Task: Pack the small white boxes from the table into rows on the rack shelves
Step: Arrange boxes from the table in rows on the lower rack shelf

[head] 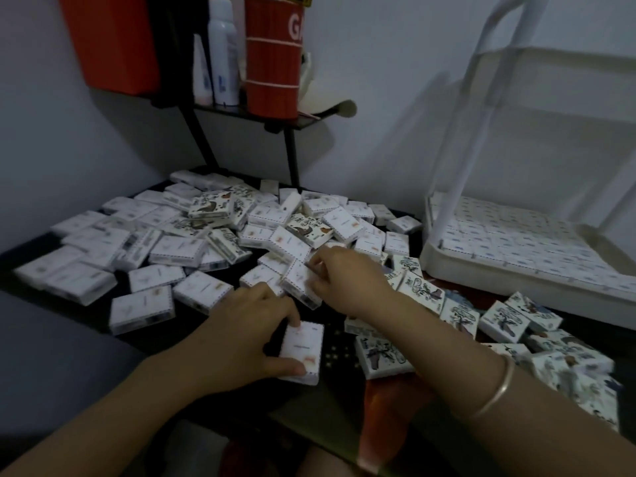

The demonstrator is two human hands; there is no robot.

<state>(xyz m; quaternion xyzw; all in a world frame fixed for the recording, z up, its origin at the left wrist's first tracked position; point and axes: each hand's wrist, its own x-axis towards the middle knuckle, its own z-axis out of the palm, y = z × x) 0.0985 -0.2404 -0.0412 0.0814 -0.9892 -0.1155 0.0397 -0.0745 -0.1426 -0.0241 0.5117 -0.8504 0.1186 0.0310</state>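
Low in the centre of the frame, the left hand [247, 328] pinches a small white box [304, 349] between thumb and curled fingers. Just above it, the right hand [347, 277] grips a tilted box [299, 282] at the edge of the heap [165, 242] on the dark table [196, 325]. At right, the rack [481, 274] holds rows of boxes on its lower shelf

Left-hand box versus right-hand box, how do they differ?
The left-hand box lies flat on the table, alone; the right-hand box is tilted against the pile. The left hand pinches its box's near and far edges; the right hand grips one edge. Both are white with dotted borders.
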